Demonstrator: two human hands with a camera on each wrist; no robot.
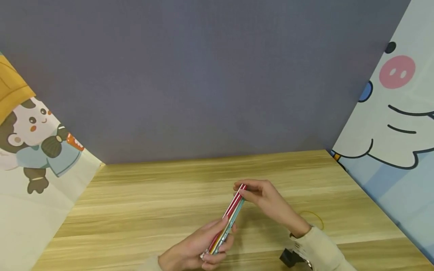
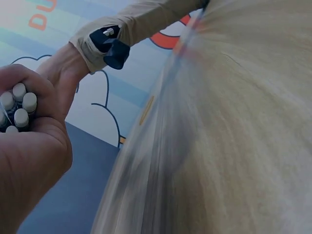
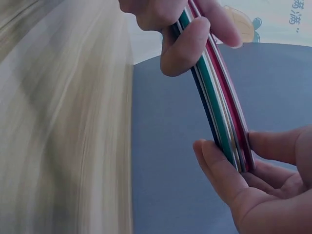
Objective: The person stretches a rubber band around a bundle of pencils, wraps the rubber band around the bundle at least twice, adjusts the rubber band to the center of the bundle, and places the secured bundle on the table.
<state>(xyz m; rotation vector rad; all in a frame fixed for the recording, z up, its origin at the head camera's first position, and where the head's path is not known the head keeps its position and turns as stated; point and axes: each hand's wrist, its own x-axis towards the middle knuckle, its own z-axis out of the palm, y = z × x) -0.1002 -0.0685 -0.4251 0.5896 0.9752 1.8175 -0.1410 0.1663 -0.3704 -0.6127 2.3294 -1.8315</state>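
Observation:
A bundle of slim pencils [image 1: 234,207], striped red, teal, yellow and white, slants up over the table between both hands. My left hand [image 1: 198,241] grips its lower part, fingers wrapped round it. White round ends of the pencils [image 2: 22,109] poke out of that fist in the left wrist view. At the upper end, my right hand [image 1: 268,197] pinches the bundle between thumb and fingers. The right wrist view shows the right hand [image 3: 268,187] at one end of the pencils [image 3: 222,92], with left-hand fingers [image 3: 187,46] farther along.
A thin yellow rubber band [image 1: 317,216] lies on the wood-grain table [image 1: 135,203], near the right wrist. A black device [image 1: 291,258] is strapped at the right sleeve. A grey panel [image 1: 217,82] stands behind the table, with cartoon-printed sheets [image 1: 403,143] at both sides.

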